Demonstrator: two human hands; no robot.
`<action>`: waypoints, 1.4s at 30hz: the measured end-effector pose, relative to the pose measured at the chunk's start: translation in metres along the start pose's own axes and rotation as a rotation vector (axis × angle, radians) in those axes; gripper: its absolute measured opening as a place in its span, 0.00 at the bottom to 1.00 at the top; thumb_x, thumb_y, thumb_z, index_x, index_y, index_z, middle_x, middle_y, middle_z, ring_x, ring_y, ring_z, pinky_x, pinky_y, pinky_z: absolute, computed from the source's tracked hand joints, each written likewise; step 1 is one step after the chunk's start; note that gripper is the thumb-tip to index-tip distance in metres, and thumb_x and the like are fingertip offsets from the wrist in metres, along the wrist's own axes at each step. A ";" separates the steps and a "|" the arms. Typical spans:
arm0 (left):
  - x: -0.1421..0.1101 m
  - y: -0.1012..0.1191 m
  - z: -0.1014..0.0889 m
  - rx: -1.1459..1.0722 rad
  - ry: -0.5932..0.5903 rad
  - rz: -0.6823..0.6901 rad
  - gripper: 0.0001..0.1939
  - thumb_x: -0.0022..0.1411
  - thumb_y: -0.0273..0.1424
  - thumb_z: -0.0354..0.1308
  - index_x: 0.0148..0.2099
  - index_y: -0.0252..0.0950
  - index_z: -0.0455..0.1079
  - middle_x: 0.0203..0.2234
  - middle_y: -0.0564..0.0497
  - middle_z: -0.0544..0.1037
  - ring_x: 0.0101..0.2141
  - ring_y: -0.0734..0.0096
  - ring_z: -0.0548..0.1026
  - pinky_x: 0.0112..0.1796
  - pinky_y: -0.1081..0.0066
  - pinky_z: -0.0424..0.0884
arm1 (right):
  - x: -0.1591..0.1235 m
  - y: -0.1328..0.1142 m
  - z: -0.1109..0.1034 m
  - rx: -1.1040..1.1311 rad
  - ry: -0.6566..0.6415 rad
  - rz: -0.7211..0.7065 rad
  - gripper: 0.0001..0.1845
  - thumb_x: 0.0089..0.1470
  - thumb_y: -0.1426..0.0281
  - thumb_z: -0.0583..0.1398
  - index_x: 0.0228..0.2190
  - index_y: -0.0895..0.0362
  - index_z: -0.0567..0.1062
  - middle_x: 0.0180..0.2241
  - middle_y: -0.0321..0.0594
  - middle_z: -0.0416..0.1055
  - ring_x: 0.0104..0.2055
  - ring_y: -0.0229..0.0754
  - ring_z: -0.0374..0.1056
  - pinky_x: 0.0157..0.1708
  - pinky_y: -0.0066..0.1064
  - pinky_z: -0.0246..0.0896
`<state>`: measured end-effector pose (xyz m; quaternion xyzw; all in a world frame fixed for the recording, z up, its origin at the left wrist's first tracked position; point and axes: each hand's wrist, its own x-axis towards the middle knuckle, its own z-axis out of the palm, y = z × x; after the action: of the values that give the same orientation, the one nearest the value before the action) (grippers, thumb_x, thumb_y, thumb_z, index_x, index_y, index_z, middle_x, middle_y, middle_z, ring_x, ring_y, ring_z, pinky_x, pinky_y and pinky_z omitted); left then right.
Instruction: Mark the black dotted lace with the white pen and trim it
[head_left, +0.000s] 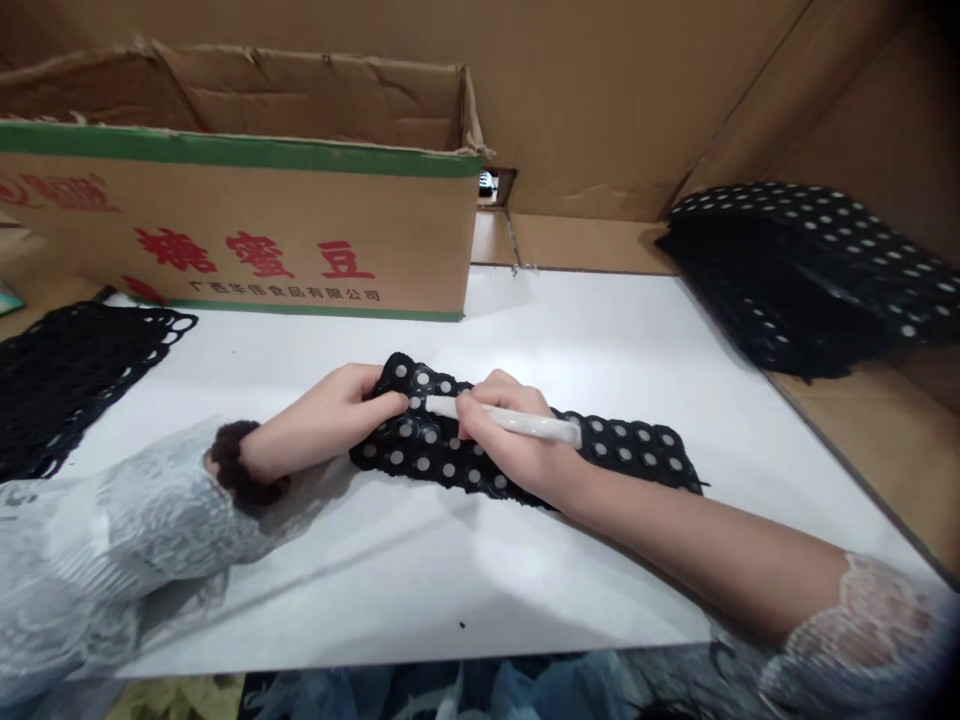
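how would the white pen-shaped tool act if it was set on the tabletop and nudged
The white pen-shaped tool would probably roll, since its slim barrel looks rounded. It is likely light: the right hand holds it in a pen grip. It might also slide, as the white tabletop looks smooth and shiny.

A workshop-like handwork station, probably in a workshop or small factory. Plain brown cardboard walls (600, 110) screen the back and right of a white desk (360, 590). On its far left stands an open-topped carton (420, 230) printed with red Chinese characters. Black materials lie in batches: stacked dotted sheets (832, 275) at right, a ring-edged openwork pile (60, 380) at left. Between them, a person's right hand (521, 445) grips a white pen-shaped tool (544, 426) over a dotted black strip (424, 464).
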<state>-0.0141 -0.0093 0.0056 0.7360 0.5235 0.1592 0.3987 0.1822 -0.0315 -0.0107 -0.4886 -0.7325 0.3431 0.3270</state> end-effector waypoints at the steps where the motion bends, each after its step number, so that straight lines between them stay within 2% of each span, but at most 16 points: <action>1: 0.002 -0.001 -0.003 -0.037 -0.040 -0.022 0.09 0.55 0.34 0.48 0.27 0.34 0.64 0.24 0.56 0.70 0.26 0.75 0.66 0.26 0.78 0.62 | 0.002 0.000 0.000 -0.012 0.019 -0.013 0.18 0.53 0.64 0.51 0.16 0.57 0.69 0.24 0.37 0.65 0.34 0.38 0.61 0.34 0.29 0.55; 5: 0.012 -0.003 -0.017 -0.083 -0.280 -0.120 0.14 0.55 0.39 0.49 0.25 0.34 0.63 0.17 0.55 0.67 0.18 0.77 0.64 0.18 0.78 0.60 | 0.008 0.003 0.002 -0.021 0.036 -0.015 0.14 0.51 0.66 0.53 0.19 0.56 0.73 0.39 0.38 0.68 0.48 0.41 0.58 0.49 0.34 0.50; 7: 0.017 -0.004 -0.021 -0.061 -0.385 -0.124 0.18 0.56 0.43 0.47 0.23 0.34 0.63 0.14 0.54 0.66 0.15 0.77 0.63 0.16 0.78 0.58 | 0.009 0.004 0.002 -0.016 -0.005 -0.026 0.14 0.51 0.65 0.53 0.21 0.56 0.74 0.41 0.39 0.69 0.49 0.40 0.59 0.50 0.35 0.49; 8: 0.019 -0.004 -0.022 -0.048 -0.396 -0.120 0.20 0.57 0.44 0.46 0.23 0.34 0.63 0.13 0.54 0.66 0.14 0.77 0.63 0.15 0.78 0.58 | 0.008 0.005 0.002 -0.013 -0.027 -0.035 0.15 0.51 0.65 0.52 0.21 0.56 0.74 0.40 0.39 0.69 0.49 0.40 0.60 0.50 0.35 0.49; 13: 0.019 -0.004 -0.016 0.002 -0.253 -0.093 0.20 0.55 0.48 0.46 0.33 0.36 0.64 0.18 0.55 0.68 0.15 0.75 0.65 0.14 0.76 0.61 | 0.008 0.007 0.000 0.059 -0.056 0.007 0.15 0.51 0.66 0.52 0.20 0.55 0.74 0.39 0.38 0.71 0.48 0.40 0.62 0.50 0.33 0.51; 17: 0.016 -0.002 -0.012 -0.012 -0.231 -0.092 0.20 0.56 0.48 0.45 0.33 0.36 0.65 0.18 0.55 0.67 0.16 0.74 0.66 0.16 0.75 0.63 | 0.009 0.009 -0.003 0.213 -0.055 0.133 0.16 0.52 0.65 0.51 0.23 0.56 0.75 0.42 0.37 0.70 0.44 0.39 0.65 0.47 0.32 0.54; 20: 0.016 -0.003 -0.012 -0.061 -0.225 -0.101 0.19 0.55 0.47 0.46 0.33 0.36 0.66 0.19 0.54 0.68 0.17 0.74 0.66 0.17 0.75 0.63 | 0.010 0.010 -0.005 0.256 -0.055 0.178 0.16 0.53 0.62 0.50 0.29 0.55 0.75 0.37 0.37 0.72 0.38 0.38 0.67 0.42 0.31 0.57; 23: 0.017 -0.006 -0.012 -0.115 -0.224 -0.111 0.18 0.55 0.46 0.47 0.33 0.36 0.66 0.19 0.54 0.67 0.17 0.75 0.65 0.17 0.75 0.62 | 0.010 0.009 -0.005 0.210 -0.064 0.143 0.18 0.54 0.58 0.50 0.33 0.55 0.75 0.30 0.37 0.72 0.35 0.39 0.67 0.38 0.30 0.57; 28: 0.014 -0.006 -0.008 -0.108 -0.195 -0.062 0.18 0.57 0.45 0.45 0.33 0.35 0.63 0.20 0.55 0.64 0.18 0.76 0.62 0.16 0.76 0.60 | 0.010 0.008 -0.003 0.142 -0.085 0.087 0.18 0.55 0.59 0.49 0.33 0.55 0.74 0.33 0.38 0.71 0.37 0.39 0.64 0.38 0.30 0.55; 33: 0.007 -0.002 -0.001 0.156 0.001 0.162 0.16 0.60 0.41 0.41 0.28 0.35 0.59 0.21 0.56 0.64 0.25 0.75 0.62 0.27 0.76 0.60 | 0.011 0.008 -0.005 0.067 -0.082 0.032 0.17 0.56 0.60 0.48 0.30 0.55 0.72 0.31 0.37 0.69 0.38 0.39 0.62 0.39 0.30 0.53; 38: 0.004 -0.002 0.007 0.296 0.094 0.172 0.14 0.62 0.38 0.39 0.33 0.37 0.60 0.21 0.56 0.65 0.24 0.75 0.63 0.28 0.75 0.58 | 0.010 0.007 -0.005 0.083 -0.140 0.004 0.17 0.57 0.61 0.45 0.28 0.56 0.68 0.30 0.36 0.66 0.35 0.37 0.61 0.36 0.29 0.53; 42: -0.001 0.000 0.015 0.421 0.145 0.225 0.11 0.62 0.35 0.39 0.33 0.37 0.59 0.18 0.57 0.62 0.20 0.75 0.62 0.25 0.75 0.56 | 0.009 0.005 0.000 -0.061 -0.136 -0.073 0.14 0.57 0.65 0.45 0.25 0.57 0.63 0.28 0.35 0.62 0.33 0.36 0.59 0.34 0.28 0.51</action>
<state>-0.0048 -0.0165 -0.0036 0.8431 0.4872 0.1425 0.1777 0.1820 -0.0218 -0.0135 -0.4470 -0.7805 0.3408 0.2735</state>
